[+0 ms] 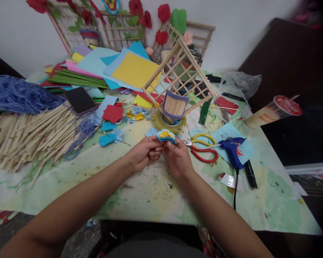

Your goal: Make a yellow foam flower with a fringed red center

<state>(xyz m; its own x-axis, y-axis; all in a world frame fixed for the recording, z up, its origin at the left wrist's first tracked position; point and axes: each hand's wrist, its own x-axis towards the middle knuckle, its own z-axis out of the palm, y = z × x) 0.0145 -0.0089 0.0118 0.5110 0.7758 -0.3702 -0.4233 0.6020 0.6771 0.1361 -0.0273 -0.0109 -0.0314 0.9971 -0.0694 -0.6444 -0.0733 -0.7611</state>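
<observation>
A small paper flower (167, 139) is pinched in the closed fingertips of the left hand (145, 154) and right hand (179, 157) above the tabletop (153, 200), back from its near edge. Its wavy yellow centre (165, 134) is already layered on blue, while smooth blue petals (107, 139) are left loose toward the left edge, apparently unjoined; a slatted wooden trellis (197, 66) is stood toward the far edge.
</observation>
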